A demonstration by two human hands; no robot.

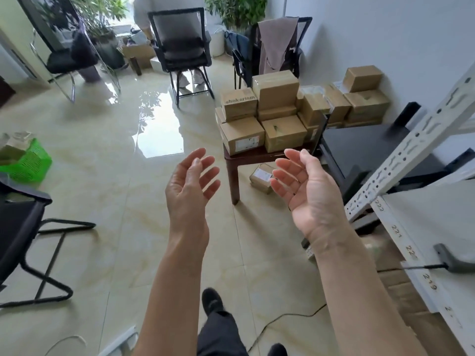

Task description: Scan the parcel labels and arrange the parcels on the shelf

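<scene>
Glossy tiles were seen below two empty hands, left (191, 179) and right (305, 186), raised with fingers loosely spread. Parcels (277, 116) were stacked on a dark table (232, 167) beyond; the shelf (421, 222) stood rightward.

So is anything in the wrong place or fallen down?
Yes. One small box lies on the floor under the brown table, apart from the stack of boxes on top, as if it fell off. Both hands, left and right, are open and hold nothing.
</scene>
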